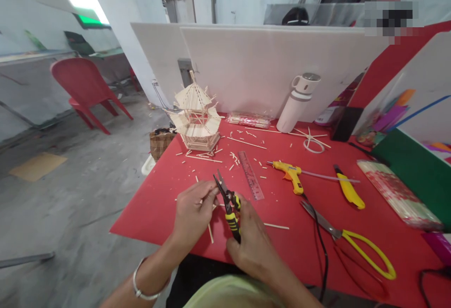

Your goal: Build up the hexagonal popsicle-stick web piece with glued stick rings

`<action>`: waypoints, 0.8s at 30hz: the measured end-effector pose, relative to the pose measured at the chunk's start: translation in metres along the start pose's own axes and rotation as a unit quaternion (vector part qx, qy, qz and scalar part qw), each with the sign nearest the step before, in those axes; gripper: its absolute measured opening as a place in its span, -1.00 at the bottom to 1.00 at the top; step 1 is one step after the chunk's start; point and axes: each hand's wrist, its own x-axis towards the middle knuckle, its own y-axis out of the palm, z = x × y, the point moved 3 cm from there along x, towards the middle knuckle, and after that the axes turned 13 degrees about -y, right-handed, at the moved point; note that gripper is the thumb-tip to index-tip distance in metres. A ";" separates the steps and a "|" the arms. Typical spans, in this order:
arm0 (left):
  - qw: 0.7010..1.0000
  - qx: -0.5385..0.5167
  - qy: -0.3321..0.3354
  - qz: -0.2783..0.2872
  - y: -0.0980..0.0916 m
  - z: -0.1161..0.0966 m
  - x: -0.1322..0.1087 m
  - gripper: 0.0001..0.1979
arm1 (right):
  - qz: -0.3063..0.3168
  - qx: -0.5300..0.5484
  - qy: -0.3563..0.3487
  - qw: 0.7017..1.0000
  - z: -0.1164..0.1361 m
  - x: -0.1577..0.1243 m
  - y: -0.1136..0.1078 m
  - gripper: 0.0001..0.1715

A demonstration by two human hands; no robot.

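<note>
My right hand [252,242] is closed round the yellow-and-black handles of a pair of cutting pliers [228,202], whose dark jaws point up and away from me. My left hand [193,209] pinches a thin wooden stick [210,232] and holds it at the jaws. Both hands hover over the near edge of a red table [169,195]. A small pavilion model built of sticks [196,117] stands at the table's far left corner. Short stick offcuts [234,157] lie scattered between the model and my hands.
A clear ruler [251,175], a yellow glue gun [291,174], a yellow utility knife [348,190] and yellow-handled scissors [366,249] lie to the right. A white flask [298,103] and stick packets [249,120] sit by the white board. A red chair [86,89] stands far left.
</note>
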 end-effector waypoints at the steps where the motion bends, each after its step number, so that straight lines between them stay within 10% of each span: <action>1: 1.000 -0.002 0.000 -0.001 0.000 0.000 0.000 -0.71 | 0.005 -0.002 0.001 1.000 0.000 0.001 -0.002 0.04; 24: 1.000 0.004 0.007 -0.011 0.003 0.000 -0.001 -0.71 | -0.040 0.058 0.013 0.997 0.012 0.001 0.007 -0.27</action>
